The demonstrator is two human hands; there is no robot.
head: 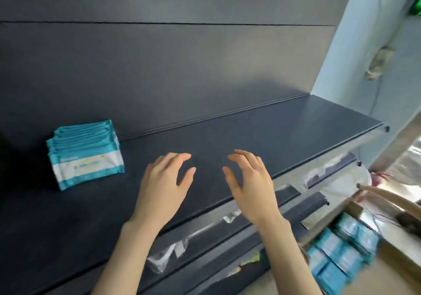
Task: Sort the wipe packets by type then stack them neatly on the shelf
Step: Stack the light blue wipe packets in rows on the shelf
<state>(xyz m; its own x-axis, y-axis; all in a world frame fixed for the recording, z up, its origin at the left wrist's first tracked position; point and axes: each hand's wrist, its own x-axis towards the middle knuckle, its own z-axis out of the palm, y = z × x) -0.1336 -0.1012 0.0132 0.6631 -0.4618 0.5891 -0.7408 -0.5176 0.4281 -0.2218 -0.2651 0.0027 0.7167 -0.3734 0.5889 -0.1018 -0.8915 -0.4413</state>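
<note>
A neat stack of teal-and-white wipe packets (85,154) stands on the dark shelf (262,126) at its left end, against the back panel. My left hand (165,185) and my right hand (250,185) hover side by side over the middle of the shelf, palms down, fingers relaxed, holding nothing. Both are well to the right of the stack. More blue wipe packets (341,256) lie loose in a cardboard box at the lower right, below shelf level.
A lower shelf (227,244) with clear price strips runs beneath the top one. The cardboard box (355,205) sits on the floor at the right, with a wooden stick (387,198) and white plastic bags beside it. A pale wall pillar rises at the right.
</note>
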